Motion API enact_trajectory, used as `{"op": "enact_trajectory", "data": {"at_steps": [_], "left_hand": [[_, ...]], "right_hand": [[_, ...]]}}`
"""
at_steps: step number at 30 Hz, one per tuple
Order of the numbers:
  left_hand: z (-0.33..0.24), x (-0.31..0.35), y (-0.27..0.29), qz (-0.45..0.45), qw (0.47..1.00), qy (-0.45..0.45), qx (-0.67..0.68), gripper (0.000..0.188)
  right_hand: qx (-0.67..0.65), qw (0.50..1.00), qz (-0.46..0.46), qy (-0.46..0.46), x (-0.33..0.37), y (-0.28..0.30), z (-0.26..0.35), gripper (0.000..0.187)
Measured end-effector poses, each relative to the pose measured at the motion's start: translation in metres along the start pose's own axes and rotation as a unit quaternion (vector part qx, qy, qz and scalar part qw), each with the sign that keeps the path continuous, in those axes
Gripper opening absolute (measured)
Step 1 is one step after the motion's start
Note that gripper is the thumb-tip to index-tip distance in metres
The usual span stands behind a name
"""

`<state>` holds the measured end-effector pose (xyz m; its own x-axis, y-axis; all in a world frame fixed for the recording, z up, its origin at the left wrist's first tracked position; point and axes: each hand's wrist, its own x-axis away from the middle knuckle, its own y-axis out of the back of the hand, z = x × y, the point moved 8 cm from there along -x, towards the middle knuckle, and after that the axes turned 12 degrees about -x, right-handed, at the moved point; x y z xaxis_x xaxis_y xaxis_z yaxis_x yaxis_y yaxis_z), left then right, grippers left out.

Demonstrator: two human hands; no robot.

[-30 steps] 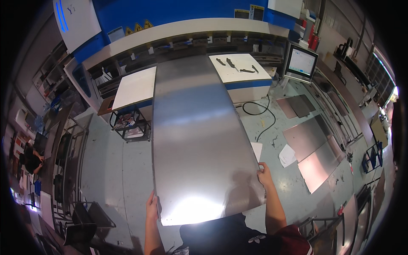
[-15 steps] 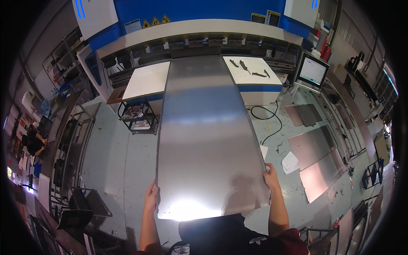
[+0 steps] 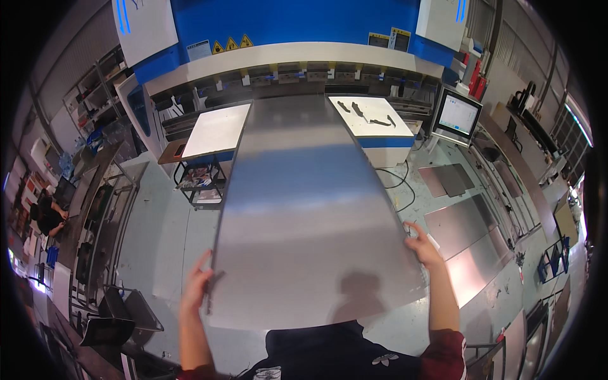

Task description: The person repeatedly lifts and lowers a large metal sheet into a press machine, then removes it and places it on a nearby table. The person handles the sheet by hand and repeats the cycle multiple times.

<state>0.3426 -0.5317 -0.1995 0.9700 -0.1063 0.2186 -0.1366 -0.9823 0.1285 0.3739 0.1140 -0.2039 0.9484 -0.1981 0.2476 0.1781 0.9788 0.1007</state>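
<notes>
A long, shiny metal sheet [image 3: 316,253] stretches from in front of my body to the blue-and-white bending machine, its far end lying at the machine's row of tooling [image 3: 291,73]. My left hand [image 3: 196,285] grips the sheet's left edge near its close end, some fingers hidden beneath it. At the right edge, a little farther up, my right hand [image 3: 424,247] holds on with the thumb at the edge and the index finger stretched along it. Reflections of light and a dark head-shaped shadow show on the metal.
White-topped supports [image 3: 216,130] flank the sheet; dark strips lie on the right one [image 3: 373,119]. A small black cart [image 3: 201,183] stands left, a screen [image 3: 457,115] right. Flat sheets [image 3: 465,225] and a cable lie on the floor. Another person [image 3: 50,215] is far left.
The sheet's near end looks larger and closer, as if raised. Both hands have moved outward with its edges, the right one also upward in view. The machine appears slightly lower.
</notes>
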Motion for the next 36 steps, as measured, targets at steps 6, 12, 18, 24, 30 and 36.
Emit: {"op": "enact_trajectory", "data": {"at_steps": [6, 12, 18, 24, 30, 36], "left_hand": [[-0.309, -0.024, 0.06, -0.05, 0.93, -0.34, 0.129, 0.061], [-0.543, -0.109, 0.065, -0.061, 0.887, -0.454, 0.054, 0.042], [-0.61, -0.149, 0.077, -0.283, 0.869, -0.395, -0.092, 0.087], [-0.626, -0.164, 0.083, -0.38, 0.841, -0.362, -0.13, 0.114], [-0.641, -0.191, 0.06, -0.392, 0.828, -0.394, -0.079, 0.116], [-0.681, -0.255, 0.056, -0.294, 0.81, -0.503, 0.06, 0.08]], "right_hand": [[-0.234, 0.921, 0.13, 0.284, -0.004, 0.025, 0.29, 0.052], [-0.369, 0.843, 0.108, 0.376, -0.05, 0.013, 0.521, 0.055], [-0.109, 0.897, 0.049, 0.426, -0.088, 0.001, 0.61, 0.082], [0.037, 0.807, -0.156, 0.568, -0.124, 0.033, 0.645, 0.082], [0.025, 0.769, -0.231, 0.595, -0.172, 0.036, 0.66, 0.092], [-0.096, 0.758, -0.222, 0.606, -0.226, 0.02, 0.69, 0.093]]}}
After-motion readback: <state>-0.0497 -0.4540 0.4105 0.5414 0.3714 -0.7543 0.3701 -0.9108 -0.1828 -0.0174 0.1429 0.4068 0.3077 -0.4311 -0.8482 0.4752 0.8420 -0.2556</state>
